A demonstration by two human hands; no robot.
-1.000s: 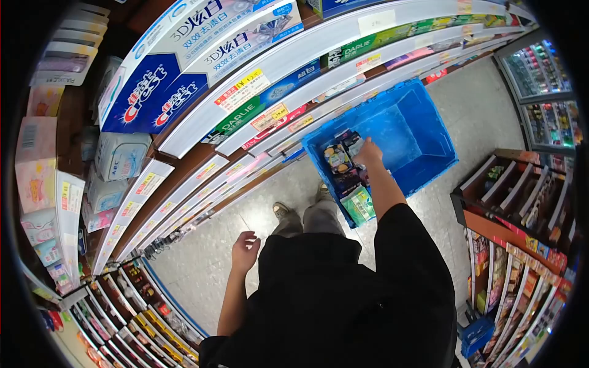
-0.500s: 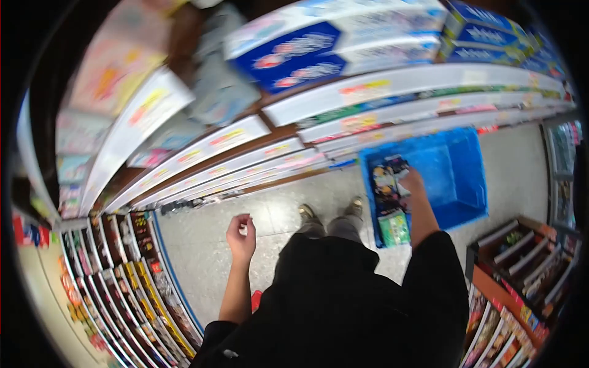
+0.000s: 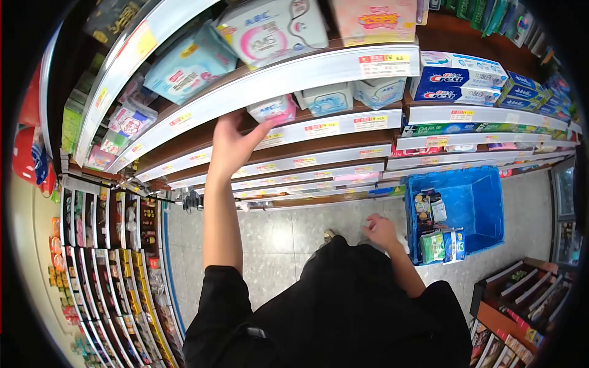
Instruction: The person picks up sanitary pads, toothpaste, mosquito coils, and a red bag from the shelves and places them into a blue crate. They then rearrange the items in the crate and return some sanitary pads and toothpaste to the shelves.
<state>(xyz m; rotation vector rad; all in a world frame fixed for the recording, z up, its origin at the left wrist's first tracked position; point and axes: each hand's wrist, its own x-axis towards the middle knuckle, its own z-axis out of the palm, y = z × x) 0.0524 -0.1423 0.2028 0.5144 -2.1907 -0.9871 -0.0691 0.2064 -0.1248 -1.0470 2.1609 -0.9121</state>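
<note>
My left hand reaches into a shelf bay, thumb stretched along the price rail. Its fingers go in under the shelf above and are partly hidden. Right by the thumb is a white and pink ABC pad pack. Two pale blue and white packs, one of them an ABC pack, stand to its right. Lower down, my right hand hangs over the floor with bent fingers apart and nothing in them. Beside it stands a blue crate holding dark packs, a green pack and a blue pack.
On the shelf above are a larger ABC pack and a light blue pack. Crest toothpaste boxes sit to the right. Another stocked rack lines the left side, and a display stand is at lower right.
My left hand has risen from over the floor to the shelf. My right hand has come out of the crate, where a blue pack now shows beside the green one. The view has turned.
</note>
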